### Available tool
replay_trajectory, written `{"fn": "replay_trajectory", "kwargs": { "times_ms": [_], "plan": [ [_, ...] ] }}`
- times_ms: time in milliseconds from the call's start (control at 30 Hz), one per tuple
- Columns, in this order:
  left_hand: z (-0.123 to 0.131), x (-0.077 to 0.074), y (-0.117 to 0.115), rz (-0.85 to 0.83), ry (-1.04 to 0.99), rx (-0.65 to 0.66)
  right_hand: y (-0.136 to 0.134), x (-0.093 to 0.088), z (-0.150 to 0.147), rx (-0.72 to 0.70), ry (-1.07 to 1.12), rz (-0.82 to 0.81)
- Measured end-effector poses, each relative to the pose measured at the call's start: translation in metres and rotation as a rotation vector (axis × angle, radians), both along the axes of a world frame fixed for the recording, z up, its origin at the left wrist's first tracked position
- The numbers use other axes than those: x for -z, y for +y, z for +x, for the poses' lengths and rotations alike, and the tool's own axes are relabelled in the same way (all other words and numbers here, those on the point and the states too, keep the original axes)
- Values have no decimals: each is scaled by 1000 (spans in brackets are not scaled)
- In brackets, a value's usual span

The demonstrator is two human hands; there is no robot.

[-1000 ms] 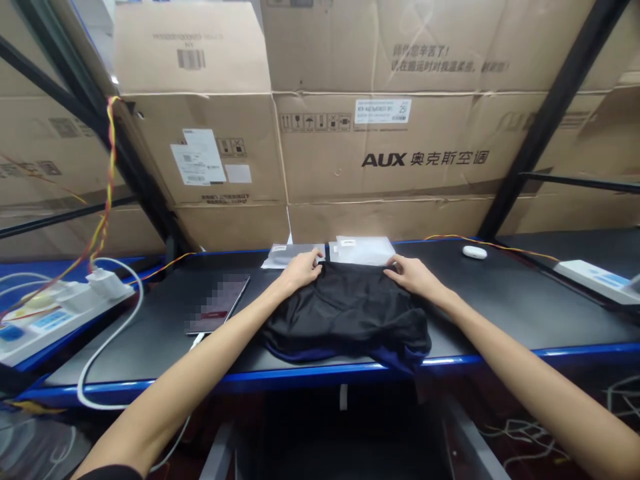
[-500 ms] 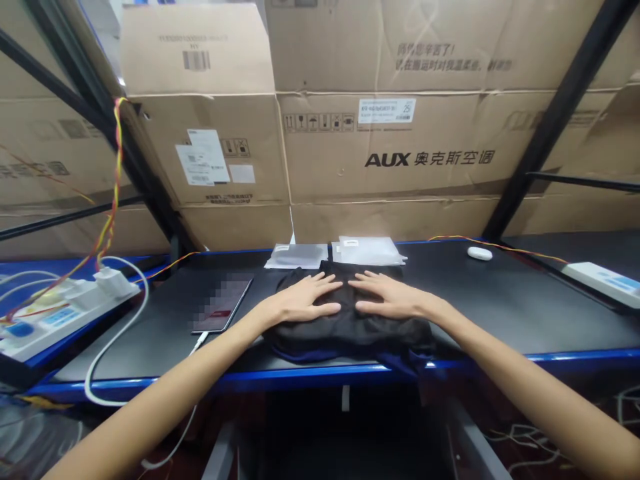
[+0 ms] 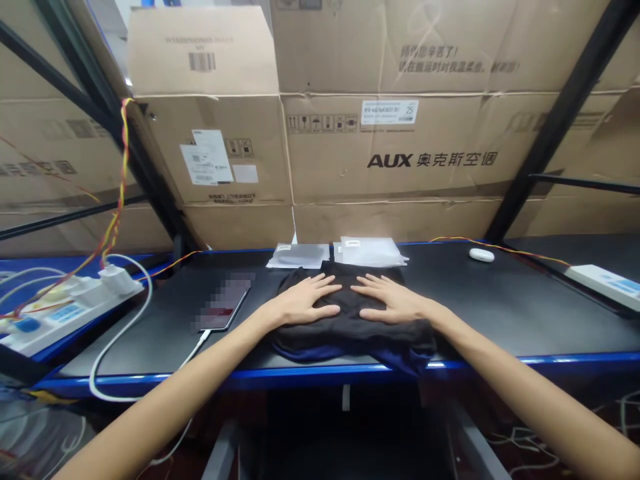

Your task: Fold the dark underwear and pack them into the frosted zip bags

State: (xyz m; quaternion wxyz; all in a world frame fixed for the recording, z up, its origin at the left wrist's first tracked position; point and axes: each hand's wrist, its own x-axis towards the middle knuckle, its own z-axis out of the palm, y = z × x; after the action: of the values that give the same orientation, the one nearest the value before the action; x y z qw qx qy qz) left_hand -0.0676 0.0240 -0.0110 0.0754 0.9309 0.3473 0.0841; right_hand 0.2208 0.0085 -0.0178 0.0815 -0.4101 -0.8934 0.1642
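Note:
A folded black garment (image 3: 345,330) with a dark blue hem lies on the black table (image 3: 500,307), near its front edge. My left hand (image 3: 303,302) rests flat on the garment's left half, fingers spread. My right hand (image 3: 390,300) lies flat on the right half, fingers spread too. The fingertips of both hands point toward each other and nearly meet at the garment's middle. Neither hand holds anything.
Two clear plastic bags (image 3: 370,251) lie just behind the garment. A phone (image 3: 223,308) on a white cable sits to the left, a white power strip (image 3: 65,307) farther left. A small white case (image 3: 481,255) and another strip (image 3: 605,285) are right. Cardboard boxes (image 3: 390,147) wall the back.
One second ago both hands pinched the garment's far edge. They then came down flat on top of it. In the last half second they have hardly moved.

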Motion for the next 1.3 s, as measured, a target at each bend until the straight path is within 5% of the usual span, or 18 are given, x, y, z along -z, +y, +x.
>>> {"fn": "replay_trajectory", "kwargs": {
  "times_ms": [167, 367, 567, 700, 833, 1000, 1167, 1300],
  "plan": [
    [-14, -7, 38, 254, -120, -172, 1, -1, 4, 0, 42, -40],
    [-42, -15, 93, 327, 215, -266, 1, -5, 5, 5, 96, -90],
    [-42, -2, 105, 395, 266, -311, -1, -5, 5, 18, 111, -85],
    [-39, -5, 103, 437, 203, -370, -5, -10, 8, 34, 135, -93],
    [-31, -26, 90, 525, 99, -450, -10, -13, 15, 70, 147, -78],
    [3, -45, 47, 623, -23, -256, -10, -8, 27, 75, 125, -14],
    [48, -28, 9, 530, 38, -29, -12, -6, 33, 92, 141, 46],
    [61, -9, 4, 435, 114, 72, -16, -10, 33, 29, 196, 70]
  ]
}}
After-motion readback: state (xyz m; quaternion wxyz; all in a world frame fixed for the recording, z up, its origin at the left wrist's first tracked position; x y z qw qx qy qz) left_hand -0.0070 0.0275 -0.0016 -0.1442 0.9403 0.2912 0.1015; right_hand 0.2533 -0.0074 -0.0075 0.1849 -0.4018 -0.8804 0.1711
